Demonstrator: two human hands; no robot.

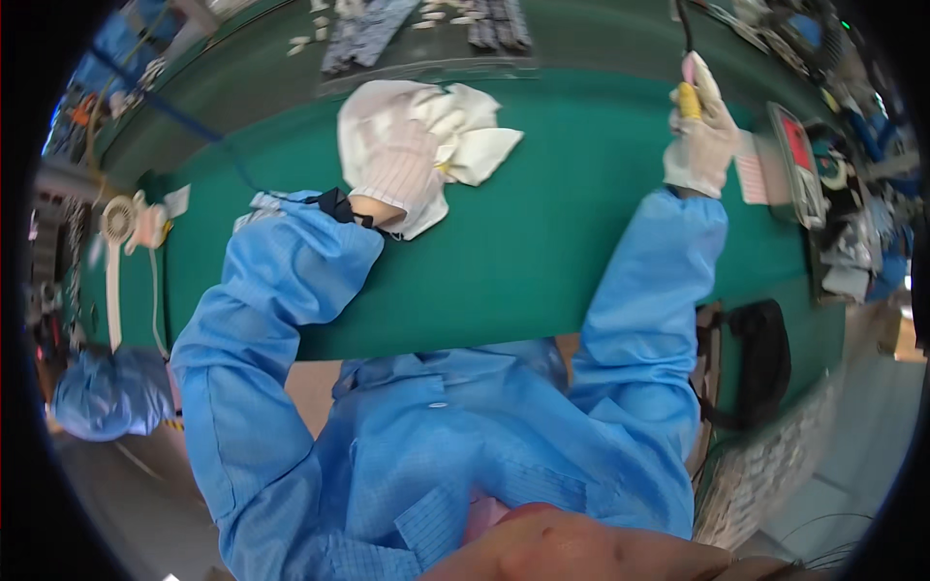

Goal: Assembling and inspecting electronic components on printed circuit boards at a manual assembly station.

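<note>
Matt white cloth [492, 150], ribbed knit glove [399, 163], green mat [484, 271] – smooth and matt, blue smock [436, 436] – smooth, faintly glossy fabric

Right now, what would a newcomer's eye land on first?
Probably the crumpled white cloth on the green work surface, upper left of centre, with the gloved left hand on it. Next, the gloved right hand at upper right, a thin dark cord-like thing at its fingertips. A pale handheld fan stands out far left.
</note>
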